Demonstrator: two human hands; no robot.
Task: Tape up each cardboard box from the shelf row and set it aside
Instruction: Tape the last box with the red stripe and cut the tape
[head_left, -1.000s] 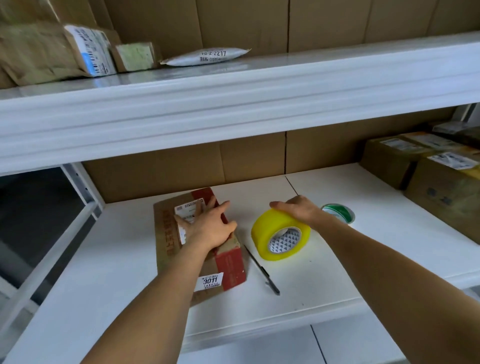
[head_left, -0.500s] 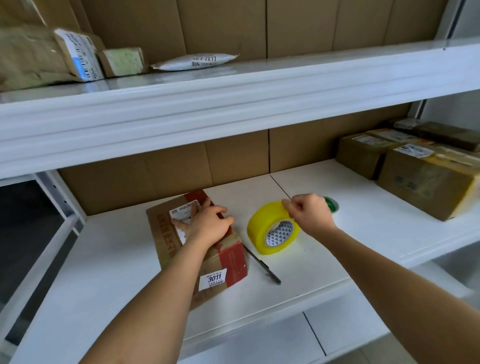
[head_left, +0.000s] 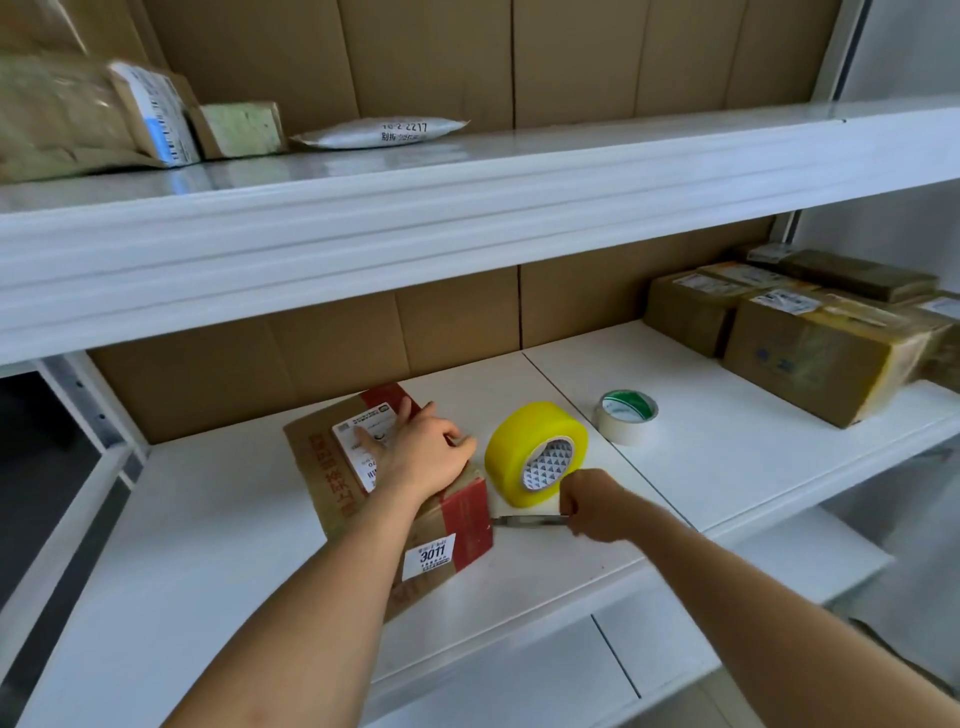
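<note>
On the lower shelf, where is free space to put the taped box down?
Bare shelf lies left of the box under the left hand, out to the shelf's left edge. A second patch lies between the white tape roll and the stacked parcels. It is crowded around the yellow tape and the right hand.

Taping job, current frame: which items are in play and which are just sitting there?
In play:
- cardboard box, left hand resting on top
- yellow tape roll, on edge beside the box
- cutter, gripped by right hand

Lying about:
- small green-and-white tape roll
- boxes at right
- parcels on upper shelf
</note>
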